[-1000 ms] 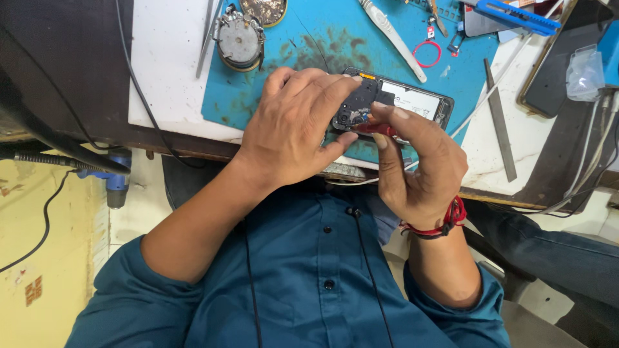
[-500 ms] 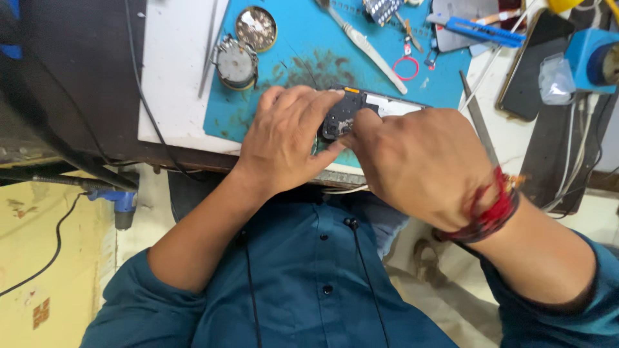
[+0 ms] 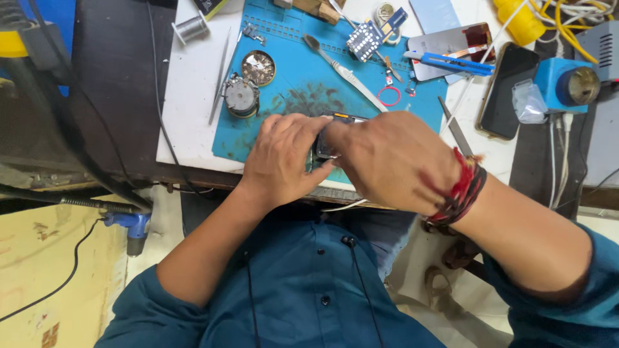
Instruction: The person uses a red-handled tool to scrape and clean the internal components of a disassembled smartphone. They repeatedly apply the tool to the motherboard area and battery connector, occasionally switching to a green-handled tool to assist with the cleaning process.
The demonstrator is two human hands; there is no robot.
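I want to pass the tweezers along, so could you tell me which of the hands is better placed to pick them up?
Probably the left hand: the tweezers lie on its side, while the right hand covers the phone.

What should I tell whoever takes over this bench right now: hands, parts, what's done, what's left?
Left hand: fingers and thumb hold the dark phone at the near edge of the blue mat.
Right hand: lies over the phone, its grip hidden.
Nearby: tweezers, blue knife, second phone.
Done and left: cannot tell, as the hands cover most of the phone.
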